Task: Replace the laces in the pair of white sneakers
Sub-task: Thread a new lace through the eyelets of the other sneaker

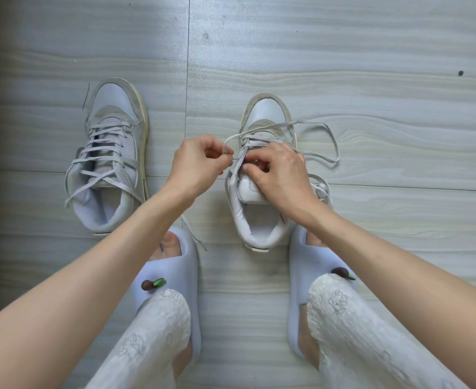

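Observation:
Two white high-top sneakers stand on the floor, toes pointing away from me. The left sneaker (pixel 110 153) is laced loosely up its front, with lace ends trailing beside it. On the right sneaker (pixel 259 217), the white lace (pixel 329 136) runs through the lower eyelets and loops out to the right. My left hand (pixel 200 161) pinches one strand of that lace just left of the shoe. Over the tongue, my right hand (pixel 279 172) has its fingers curled at the eyelets and pinches the lace there.
The floor (pixel 371 66) is pale grey wood-look tile. My feet in light slippers (pixel 175 273) and pale patterned trousers sit just below the sneakers. A loose lace end (pixel 194 234) lies between the left slipper and the right sneaker.

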A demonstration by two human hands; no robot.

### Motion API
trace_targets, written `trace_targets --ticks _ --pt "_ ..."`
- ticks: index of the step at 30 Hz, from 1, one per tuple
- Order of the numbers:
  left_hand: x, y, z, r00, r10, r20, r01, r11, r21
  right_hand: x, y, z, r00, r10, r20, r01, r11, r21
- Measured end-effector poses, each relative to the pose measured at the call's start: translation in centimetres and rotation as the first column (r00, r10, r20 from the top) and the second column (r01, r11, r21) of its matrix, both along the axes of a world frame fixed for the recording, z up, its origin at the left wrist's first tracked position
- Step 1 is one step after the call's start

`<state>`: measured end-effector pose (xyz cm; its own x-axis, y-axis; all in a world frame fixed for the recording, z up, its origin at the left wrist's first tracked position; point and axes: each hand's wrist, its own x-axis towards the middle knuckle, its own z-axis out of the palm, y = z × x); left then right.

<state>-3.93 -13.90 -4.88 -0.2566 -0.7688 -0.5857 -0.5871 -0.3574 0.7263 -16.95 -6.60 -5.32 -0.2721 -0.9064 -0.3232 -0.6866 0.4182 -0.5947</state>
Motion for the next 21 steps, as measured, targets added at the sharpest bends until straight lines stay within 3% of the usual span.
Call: trace_targets --ticks 6,10,15,19,21 --pt "-0.5 -0.7 0.0 0.988 -0.15 0.046 0.152 0.986 -0.063 0.1 -0.1 -0.2 0.999 -0.034 -0.001 0.034 0.999 -0.006" --pt "-0.7 -0.1 -0.4 0.987 -0.148 0.063 0.152 0.986 -0.064 0.2 -0.3 -0.3 0.999 -0.045 0.018 0.045 0.999 -0.017" --pt "-0.9 -0.1 0.1 0.96 0.125 -0.249 -0.065 0.97 0.235 -0.2 0.0 -0.3 0.989 -0.059 0.138 0.07 0.995 -0.078" --pt "-0.1 -1.0 1.5 0.771 0.405 -0.492 -0.174 0.877 0.448 -0.9 0.6 0.7 0.951 -0.133 0.28 0.165 0.982 -0.094" --pt "0.9 -1.2 2.5 0.75 0.426 -0.507 -0.186 0.87 0.457 -1.2 1.1 1.5 0.923 -0.141 0.358 0.178 0.981 -0.072"
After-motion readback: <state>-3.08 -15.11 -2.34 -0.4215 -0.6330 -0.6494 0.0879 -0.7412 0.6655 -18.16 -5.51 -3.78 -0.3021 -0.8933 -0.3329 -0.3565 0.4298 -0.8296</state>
